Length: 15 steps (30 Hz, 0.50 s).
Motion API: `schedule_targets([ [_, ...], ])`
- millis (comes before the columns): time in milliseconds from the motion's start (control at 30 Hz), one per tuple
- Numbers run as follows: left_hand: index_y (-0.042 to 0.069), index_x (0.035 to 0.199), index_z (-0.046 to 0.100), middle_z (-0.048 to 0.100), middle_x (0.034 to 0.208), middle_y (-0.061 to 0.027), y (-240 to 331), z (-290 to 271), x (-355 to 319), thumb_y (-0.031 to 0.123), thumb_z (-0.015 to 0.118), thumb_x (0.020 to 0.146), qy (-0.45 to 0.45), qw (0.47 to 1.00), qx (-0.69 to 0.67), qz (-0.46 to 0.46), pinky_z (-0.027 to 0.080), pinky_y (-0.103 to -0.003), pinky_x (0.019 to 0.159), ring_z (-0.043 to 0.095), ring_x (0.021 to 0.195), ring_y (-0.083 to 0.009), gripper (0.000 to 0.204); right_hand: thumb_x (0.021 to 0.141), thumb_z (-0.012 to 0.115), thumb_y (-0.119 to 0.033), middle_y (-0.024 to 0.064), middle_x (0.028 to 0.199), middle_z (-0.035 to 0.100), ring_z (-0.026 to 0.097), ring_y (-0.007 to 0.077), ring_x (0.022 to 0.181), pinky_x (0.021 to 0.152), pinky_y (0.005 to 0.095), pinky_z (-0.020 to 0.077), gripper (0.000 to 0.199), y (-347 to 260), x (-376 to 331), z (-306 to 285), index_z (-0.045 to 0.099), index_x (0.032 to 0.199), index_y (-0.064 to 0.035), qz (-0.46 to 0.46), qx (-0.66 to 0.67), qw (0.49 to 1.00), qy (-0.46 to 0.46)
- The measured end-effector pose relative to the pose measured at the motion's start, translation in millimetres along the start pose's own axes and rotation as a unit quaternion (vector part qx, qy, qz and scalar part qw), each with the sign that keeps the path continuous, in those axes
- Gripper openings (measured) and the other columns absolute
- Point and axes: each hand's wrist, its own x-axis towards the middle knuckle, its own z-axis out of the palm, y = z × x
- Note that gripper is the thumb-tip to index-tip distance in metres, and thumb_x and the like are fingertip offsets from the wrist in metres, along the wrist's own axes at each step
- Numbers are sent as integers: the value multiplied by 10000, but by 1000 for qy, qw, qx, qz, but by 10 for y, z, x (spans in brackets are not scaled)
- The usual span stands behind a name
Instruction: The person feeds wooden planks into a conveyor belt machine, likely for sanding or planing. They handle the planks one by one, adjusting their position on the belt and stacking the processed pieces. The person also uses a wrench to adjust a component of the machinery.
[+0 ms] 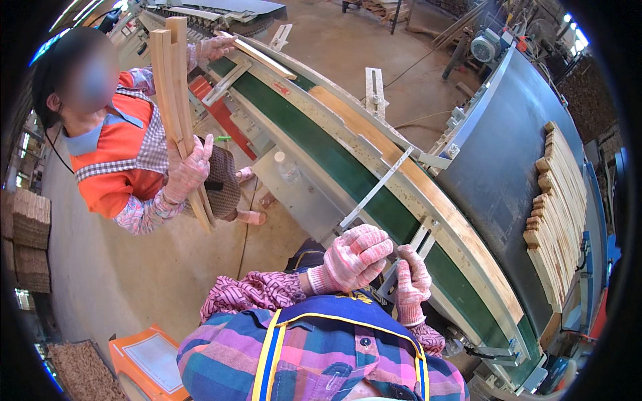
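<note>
Curling before the chest, two gloved hands, the left hand (358, 255) and the right hand (412, 284), are near one green belt (321, 152) that runs from far left to near right; whether either grasps anything, I cannot tell. Light wood (354, 120) lies along the belt's far side, its pieces hard to count. At left, one co-worker (110, 190) holds at least two wooden lengths (162, 87). At right, many packed strips (558, 214) rest on one dark table (495, 167).
</note>
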Motion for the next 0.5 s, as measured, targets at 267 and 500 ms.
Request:
schedule_targets([
  [267, 100, 1192, 659, 665, 1137, -100, 25, -32, 59, 82, 740, 843, -21, 1000, -10, 2, 572, -446, 921, 666, 1051, -333, 359, 984, 609, -7, 112, 1185, 718, 665, 186, 1113, 1035, 332, 500, 270, -40, 21, 52, 681, 1243, 17, -7, 28, 999, 32],
  [500, 67, 1200, 660, 657, 1139, -122, 29, 5, 51, 12, 741, 783, -28, 999, -33, 25, 574, -447, 900, 655, 1043, -348, 428, 976, 601, 20, 115, 1188, 716, 659, 191, 1125, 1032, 330, 496, 258, -51, -10, 51, 695, 1216, 2, -7, 44, 998, 42],
])
